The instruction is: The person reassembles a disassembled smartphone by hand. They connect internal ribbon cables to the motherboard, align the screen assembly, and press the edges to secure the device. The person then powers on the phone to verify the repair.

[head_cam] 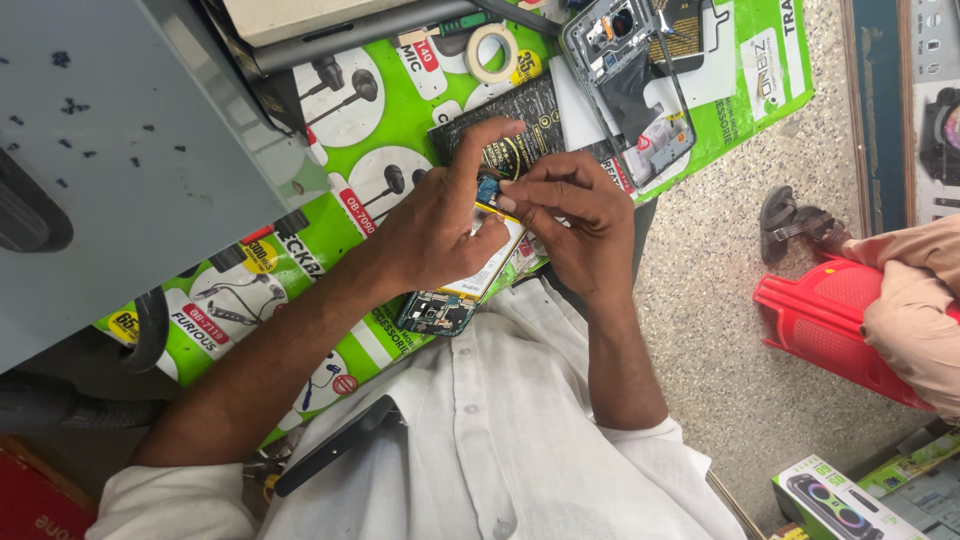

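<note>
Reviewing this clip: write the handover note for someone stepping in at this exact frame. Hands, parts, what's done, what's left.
Left hand: grips the opened phone, index finger stretched toward the black packet.
Right hand: fingertips pinch a small blue part at the phone's top end.
Phone: held over the green printed mat, back off, circuit board exposed at the lower end.
Nearby: a separate phone frame and tape roll on the mat.
Done: phone opened.
Left: blue part not released; phone still open.
</note>
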